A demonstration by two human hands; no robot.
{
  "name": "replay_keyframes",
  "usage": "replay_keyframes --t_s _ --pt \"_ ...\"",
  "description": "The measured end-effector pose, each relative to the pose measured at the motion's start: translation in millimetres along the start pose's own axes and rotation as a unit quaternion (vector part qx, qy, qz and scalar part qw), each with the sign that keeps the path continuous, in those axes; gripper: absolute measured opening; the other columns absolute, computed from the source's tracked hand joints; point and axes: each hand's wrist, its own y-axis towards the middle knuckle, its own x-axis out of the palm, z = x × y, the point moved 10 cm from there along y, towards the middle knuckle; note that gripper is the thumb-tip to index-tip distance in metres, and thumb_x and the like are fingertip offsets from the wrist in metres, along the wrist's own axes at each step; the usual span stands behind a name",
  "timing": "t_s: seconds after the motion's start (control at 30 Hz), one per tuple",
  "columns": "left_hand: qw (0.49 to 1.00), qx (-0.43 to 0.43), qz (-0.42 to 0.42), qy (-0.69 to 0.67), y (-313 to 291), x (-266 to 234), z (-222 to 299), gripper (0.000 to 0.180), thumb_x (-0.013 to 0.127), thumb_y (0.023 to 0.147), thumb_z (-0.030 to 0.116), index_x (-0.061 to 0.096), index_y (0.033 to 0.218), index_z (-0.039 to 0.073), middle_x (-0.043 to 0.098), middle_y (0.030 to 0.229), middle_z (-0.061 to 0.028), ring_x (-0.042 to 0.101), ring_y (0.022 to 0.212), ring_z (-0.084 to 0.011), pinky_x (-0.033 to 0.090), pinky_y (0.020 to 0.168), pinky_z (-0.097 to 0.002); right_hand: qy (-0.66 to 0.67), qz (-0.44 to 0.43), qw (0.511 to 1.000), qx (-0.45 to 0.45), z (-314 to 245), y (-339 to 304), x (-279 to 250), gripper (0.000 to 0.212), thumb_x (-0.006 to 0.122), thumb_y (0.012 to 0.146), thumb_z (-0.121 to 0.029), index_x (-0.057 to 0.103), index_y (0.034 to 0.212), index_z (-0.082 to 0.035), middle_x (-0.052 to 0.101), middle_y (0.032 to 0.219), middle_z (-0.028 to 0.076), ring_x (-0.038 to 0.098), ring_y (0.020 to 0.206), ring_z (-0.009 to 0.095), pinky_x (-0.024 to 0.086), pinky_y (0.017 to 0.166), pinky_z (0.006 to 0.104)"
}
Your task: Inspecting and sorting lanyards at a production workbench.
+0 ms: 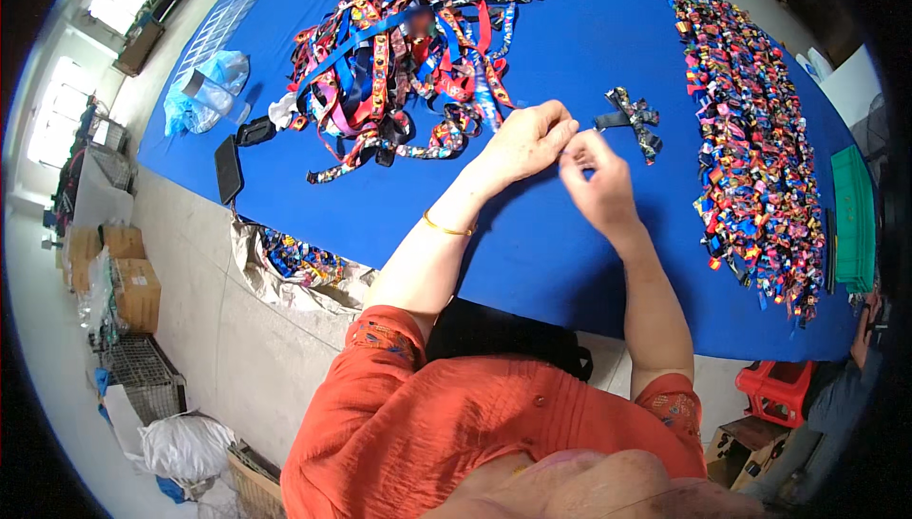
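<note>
Your left hand (525, 144) and right hand (600, 183) are meeting, fingers curled; whether they're gripping anything isn't showing. You're apparently doing fine fingertip work, straps (380, 68) lying piled beyond your left hand. Next is probably calling for steady pinching.

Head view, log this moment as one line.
left hand, right hand: close together over blue table | grip: unclear | strap pile: to left | strap bundle: beyond right hand

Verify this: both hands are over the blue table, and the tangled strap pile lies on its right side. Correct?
The side is wrong: in the head view the tangled strap pile lies on the left side of the blue table. The left hand and right hand are indeed over it.
</note>
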Motion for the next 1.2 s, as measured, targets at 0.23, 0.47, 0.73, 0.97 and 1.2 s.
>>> replay_keyframes --t_s 0.23,0.47,0.73,0.97,1.2 --pt "0.975 -0.064 -0.16 -0.138 -6.9 24.0 -2.8 0.03 0.061 0.097 0.032 0.065 0.085 0.005 0.054 0.069 0.0052 0.045 0.066 -0.0036 0.036 0.056 -0.0232 0.112 0.064 0.988 0.081 31.3 6.7 -42.0 0.008 0.06 0.09 0.003 0.055 0.092 -0.003 0.059 0.077 0.0 0.06 0.069 0.005 0.049 0.062 0.0213" --pt "0.978 -0.058 -0.154 -0.131 -5.0 18.1 -14.2 0.025 0.067 0.094 0.027 0.066 0.084 0.005 0.052 0.068 0.0072 0.044 0.066 -0.0027 0.035 0.057 -0.0224 0.168 0.215 0.961 0.042 28.8 4.0 -112.6 0.018 0.052 0.092 0.005 0.053 0.109 -0.001 0.056 0.087 0.003 0.055 0.069 0.005 0.047 0.061 0.0197" --pt "0.978 -0.116 -0.1 -0.144 -4.9 -20.7 -20.9 0.023 0.069 0.092 0.027 0.068 0.085 0.004 0.054 0.069 0.0074 0.045 0.064 -0.003 0.035 0.055 -0.0228 0.353 0.389 0.851 0.008 48.6 -15.7 -204.2 0.019 0.05 0.087 0.002 0.055 0.105 0.001 0.058 0.084 0.009 0.056 0.063 0.015 0.048 0.053 0.0255" --pt "0.957 -0.098 -0.118 -0.246 -8.2 -15.8 -13.3 0.024 0.07 0.092 0.029 0.067 0.084 0.007 0.05 0.062 0.0079 0.037 0.051 -0.0007 0.027 0.045 -0.0207 0.308 -0.187 0.923 0.136 6.7 -9.3 -103.9 0.018 0.064 0.083 -0.018 0.059 0.091 -0.003 0.061 0.072 0.004 0.057 0.053 0.009 0.043 0.045 0.0187" --pt "0.927 -0.099 -0.242 -0.27 -20.4 21.4 14.1 0.017 0.069 0.093 0.023 0.069 0.087 0.007 0.054 0.068 0.008 0.042 0.06 0.0 0.031 0.051 -0.0192 0.14 -0.184 0.963 0.136 7.1 -5.5 -29.8 0.036 0.07 0.087 -0.011 0.056 0.119 -0.004 0.066 0.091 0.004 0.063 0.07 0.008 0.05 0.057 0.0236"
